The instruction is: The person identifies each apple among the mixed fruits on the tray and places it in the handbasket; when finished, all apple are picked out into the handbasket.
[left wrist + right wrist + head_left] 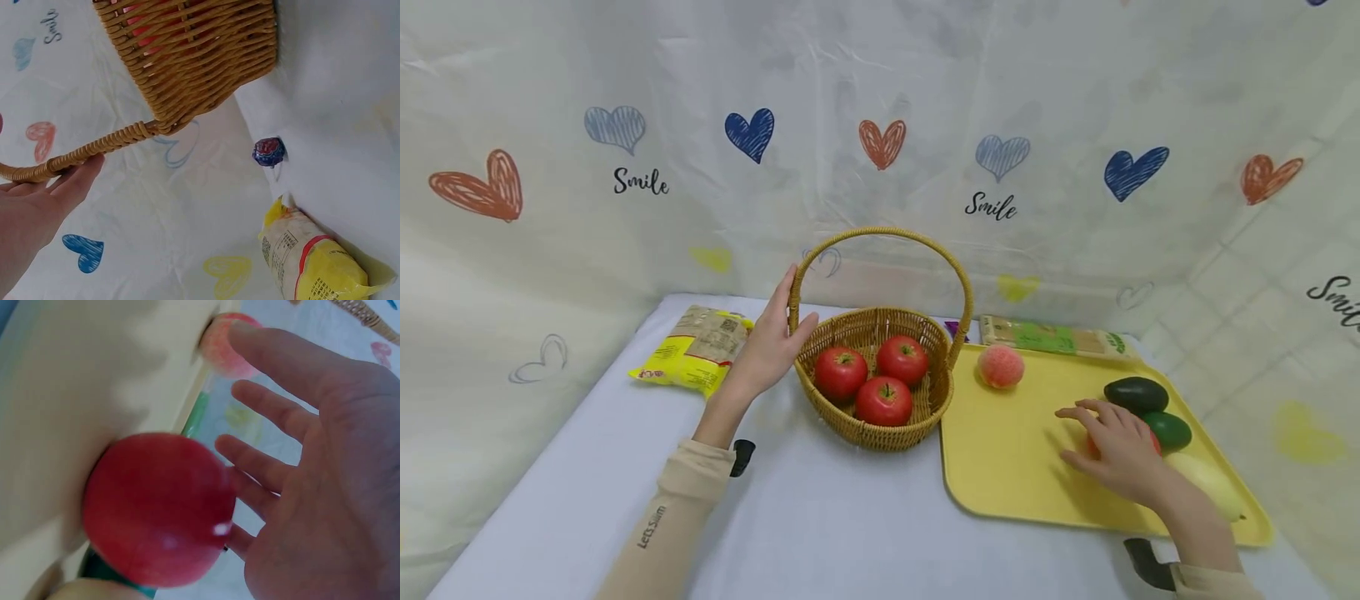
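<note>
A brown wicker basket (880,439) with a tall arched handle holds three red apples (883,401). My left hand (772,342) rests against the left side of the handle, its fingers nearly straight and the thumb spread apart. On the yellow tray (1000,467), another red apple (159,509) lies partly hidden under my right hand (1120,450). That hand hovers over the apple with fingers spread, seen from the palm side in the right wrist view. Beside it sit a dark avocado (1136,395), a green fruit (1167,432) and a pale yellowish fruit (1206,483). A peach (1001,367) lies near the tray's back left corner.
A yellow-and-brown food bag (696,346) lies left of the basket. Behind the tray is a long green-and-tan packet (1056,337). One small purple wrapped item (269,152) sits by the back curtain. White cloth covers the table (820,533).
</note>
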Demonstrator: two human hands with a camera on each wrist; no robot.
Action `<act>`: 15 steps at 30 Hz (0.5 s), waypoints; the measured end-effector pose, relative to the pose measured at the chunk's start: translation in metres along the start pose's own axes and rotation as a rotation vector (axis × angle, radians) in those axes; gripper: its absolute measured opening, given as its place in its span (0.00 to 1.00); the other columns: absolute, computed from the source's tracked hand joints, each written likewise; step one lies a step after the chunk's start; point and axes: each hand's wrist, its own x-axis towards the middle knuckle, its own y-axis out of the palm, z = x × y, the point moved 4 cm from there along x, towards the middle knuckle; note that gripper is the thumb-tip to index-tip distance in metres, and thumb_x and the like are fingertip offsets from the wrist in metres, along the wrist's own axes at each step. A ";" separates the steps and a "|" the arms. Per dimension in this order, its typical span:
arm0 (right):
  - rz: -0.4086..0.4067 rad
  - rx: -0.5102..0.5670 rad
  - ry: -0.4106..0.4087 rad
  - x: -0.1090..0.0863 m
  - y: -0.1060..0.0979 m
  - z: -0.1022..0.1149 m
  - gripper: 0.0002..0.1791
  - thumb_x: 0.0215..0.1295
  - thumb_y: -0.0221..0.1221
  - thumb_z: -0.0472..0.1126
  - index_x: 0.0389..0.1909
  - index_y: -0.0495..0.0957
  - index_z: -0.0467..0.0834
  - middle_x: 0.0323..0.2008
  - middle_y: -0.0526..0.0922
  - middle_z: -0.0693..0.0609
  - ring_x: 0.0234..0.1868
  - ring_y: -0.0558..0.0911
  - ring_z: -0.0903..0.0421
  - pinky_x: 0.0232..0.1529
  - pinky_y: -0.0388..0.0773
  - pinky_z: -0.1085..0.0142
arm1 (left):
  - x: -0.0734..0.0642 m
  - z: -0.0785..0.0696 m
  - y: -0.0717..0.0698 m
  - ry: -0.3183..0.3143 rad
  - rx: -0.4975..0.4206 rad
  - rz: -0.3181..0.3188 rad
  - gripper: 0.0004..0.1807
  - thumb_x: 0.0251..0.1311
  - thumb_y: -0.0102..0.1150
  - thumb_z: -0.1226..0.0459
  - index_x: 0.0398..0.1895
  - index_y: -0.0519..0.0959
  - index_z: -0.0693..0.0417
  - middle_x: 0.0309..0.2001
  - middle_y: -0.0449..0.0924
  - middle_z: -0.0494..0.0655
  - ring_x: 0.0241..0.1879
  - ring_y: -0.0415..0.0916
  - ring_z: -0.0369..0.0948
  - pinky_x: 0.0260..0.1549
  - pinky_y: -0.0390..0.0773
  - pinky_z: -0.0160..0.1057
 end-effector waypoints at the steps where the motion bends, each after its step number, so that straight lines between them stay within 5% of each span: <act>1: -0.012 -0.009 0.004 -0.001 0.000 -0.004 0.28 0.60 0.71 0.47 0.60 0.75 0.48 0.63 0.70 0.33 0.66 0.63 0.29 0.56 0.60 0.29 | 0.000 0.001 0.000 0.000 0.000 -0.002 0.46 0.76 0.49 0.46 0.85 0.35 0.41 0.85 0.37 0.44 0.84 0.42 0.49 0.81 0.52 0.58; 15: -0.109 -0.029 0.040 -0.021 0.000 -0.038 0.31 0.56 0.74 0.45 0.59 0.74 0.46 0.63 0.68 0.30 0.59 0.65 0.24 0.40 0.71 0.30 | 0.001 -0.001 0.000 -0.003 -0.016 0.007 0.45 0.77 0.50 0.50 0.85 0.35 0.41 0.85 0.36 0.44 0.84 0.39 0.49 0.82 0.49 0.57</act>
